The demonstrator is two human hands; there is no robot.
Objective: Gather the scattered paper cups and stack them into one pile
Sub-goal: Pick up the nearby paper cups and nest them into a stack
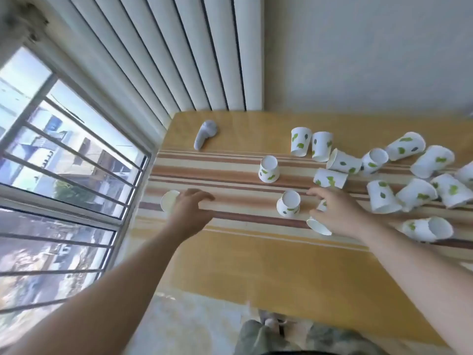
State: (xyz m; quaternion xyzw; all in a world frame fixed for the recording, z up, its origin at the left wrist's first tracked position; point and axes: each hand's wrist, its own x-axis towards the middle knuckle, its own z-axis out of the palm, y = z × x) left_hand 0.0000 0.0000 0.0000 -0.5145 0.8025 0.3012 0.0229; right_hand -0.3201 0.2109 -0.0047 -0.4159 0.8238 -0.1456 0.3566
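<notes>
Several white paper cups with green leaf prints lie scattered over the right half of the table [268, 265]. Two stand upside down near the middle, one cup [268, 169] farther back and another cup [288, 203] nearer me. My left hand [190, 206] grips a cup [169, 203] lying on its side at the table's left edge. My right hand [335, 211] holds a tipped cup [317, 225] with its rim toward me, just right of the nearer upturned cup. A cluster of toppled cups [419, 185] lies farther right.
A grey handheld controller [204, 134] lies at the table's back left. The striped cloth runs across the table. A barred window [64, 175] is at the left, vertical blinds and a wall behind. My knees show below the table's near edge.
</notes>
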